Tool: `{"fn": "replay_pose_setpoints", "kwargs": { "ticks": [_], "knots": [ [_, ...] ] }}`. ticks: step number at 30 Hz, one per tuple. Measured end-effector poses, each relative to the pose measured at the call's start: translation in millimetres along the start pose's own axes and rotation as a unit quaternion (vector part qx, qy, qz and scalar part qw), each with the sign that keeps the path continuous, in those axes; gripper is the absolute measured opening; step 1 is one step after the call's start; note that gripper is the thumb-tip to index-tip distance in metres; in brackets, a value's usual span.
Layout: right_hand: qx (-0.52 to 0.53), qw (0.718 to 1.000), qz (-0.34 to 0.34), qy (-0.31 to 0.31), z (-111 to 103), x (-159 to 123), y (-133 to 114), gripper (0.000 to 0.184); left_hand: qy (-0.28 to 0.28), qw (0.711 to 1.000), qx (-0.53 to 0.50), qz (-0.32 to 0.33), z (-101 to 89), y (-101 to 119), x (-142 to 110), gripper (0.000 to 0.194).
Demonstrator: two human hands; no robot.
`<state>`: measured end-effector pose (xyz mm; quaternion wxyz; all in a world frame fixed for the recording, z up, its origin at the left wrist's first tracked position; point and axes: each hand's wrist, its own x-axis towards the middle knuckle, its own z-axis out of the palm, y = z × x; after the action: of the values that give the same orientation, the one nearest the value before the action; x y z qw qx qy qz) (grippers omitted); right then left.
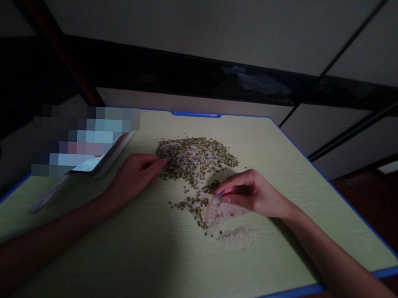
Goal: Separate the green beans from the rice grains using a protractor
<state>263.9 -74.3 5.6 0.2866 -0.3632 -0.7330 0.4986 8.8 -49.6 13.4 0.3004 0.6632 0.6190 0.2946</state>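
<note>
One grip, that of the right hand point(258, 194), was closed on a clear protractor point(221, 212), and through the head camera I saw my thumb and fingers pinching it near its curved edge. The protractor sat low at the bench point(131, 256), right of centre, its curve beside a loose trail of green grains point(191, 205). A dark clump point(212, 186) lay by the right fingertips, and a small pale heap point(238, 237) lay on the protractor's near side. My left hand point(137, 170) reached the left edge of the large mixed heap point(197, 155), thumb and fingers drawn together; I could not tell whether that grip held anything. Farther left rested a lit device point(86, 165), its screen partly masked. Blue trim point(197, 114) edged the bench, and pale panels point(198, 21) stood beyond.
</note>
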Motion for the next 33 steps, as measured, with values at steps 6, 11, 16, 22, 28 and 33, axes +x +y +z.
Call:
{"fn": "replay_pose_setpoints", "kwargs": {
  "ticks": [6, 11, 16, 22, 28, 33],
  "knots": [
    [-0.014, 1.000, -0.003, -0.020, 0.3, -1.0, -1.0, 0.013, -0.003, 1.000, -0.003, 0.005, 0.3, -0.4, 0.9, 0.040],
    [-0.027, 0.999, -0.016, -0.030, 0.6, -1.6, -1.7, 0.013, -0.002, 1.000, -0.003, 0.006, 0.1, 0.8, 0.5, 0.039],
    [-0.020, 0.999, -0.005, -0.028, 2.8, -0.9, -2.0, 0.013, -0.003, 1.000, -0.002, 0.006, 0.0, 0.3, 0.5, 0.039],
    [0.015, 1.000, 0.000, 0.000, 3.4, 0.1, -0.8, 0.013, -0.002, 1.000, 0.000, 0.007, 0.5, 0.0, -0.2, 0.040],
    [0.039, 0.999, -0.004, 0.019, 4.3, 0.6, 1.0, 0.013, -0.002, 1.000, 0.004, 0.012, -0.1, -1.0, 1.0, 0.039],
    [0.037, 0.999, -0.004, 0.029, 7.2, 2.1, 2.1, 0.014, -0.007, 1.000, 0.000, 0.013, -0.6, -1.1, 1.0, 0.039]
  ]
}}
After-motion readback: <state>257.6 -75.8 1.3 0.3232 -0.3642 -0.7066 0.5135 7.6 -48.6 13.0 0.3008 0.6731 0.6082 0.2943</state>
